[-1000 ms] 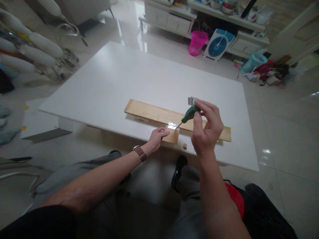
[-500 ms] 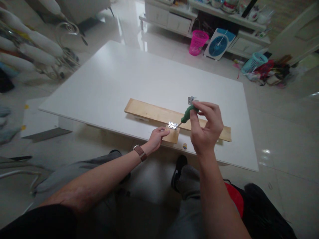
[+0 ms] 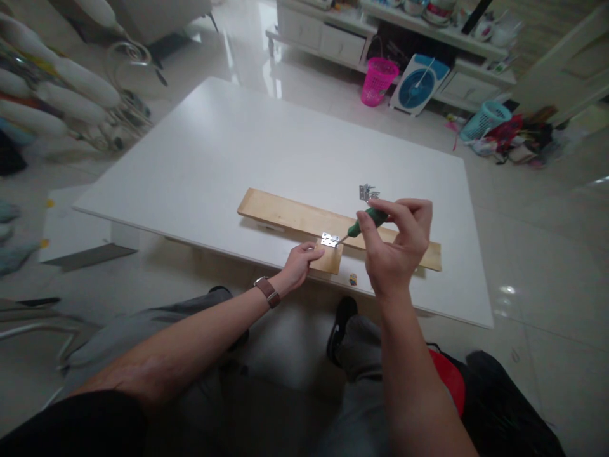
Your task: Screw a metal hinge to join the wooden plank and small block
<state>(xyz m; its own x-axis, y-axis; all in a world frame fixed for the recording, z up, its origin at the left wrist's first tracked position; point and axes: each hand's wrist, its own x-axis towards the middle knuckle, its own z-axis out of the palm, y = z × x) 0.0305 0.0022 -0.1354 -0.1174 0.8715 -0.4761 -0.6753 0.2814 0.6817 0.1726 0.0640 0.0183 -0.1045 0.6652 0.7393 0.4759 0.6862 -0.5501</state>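
My left hand (image 3: 299, 263) is closed on the left side of a small wooden block (image 3: 332, 261) near the table's front edge. A silver hinge (image 3: 329, 239) lies at the block's far edge, by a long wooden board (image 3: 295, 214). Between the thumb and fingers of my right hand (image 3: 397, 244) is the green handle of a screwdriver (image 3: 368, 221). Its shaft slants down to the left, and the tip meets the hinge's lower right corner. Whether a screw sits under the tip is too small to tell.
More hinges and screws (image 3: 366, 192) lie beyond the board on the white table (image 3: 214, 146). A small cartoon sticker (image 3: 353, 279) is by the front edge. On the floor behind stand a pink basket (image 3: 378, 82) and a blue-and-white fan (image 3: 416, 89).
My right hand has shifted slightly right and down, and the screwdriver handle leans lower to the right. Its tip remains at the hinge's corner. My left hand and the block have stayed put.
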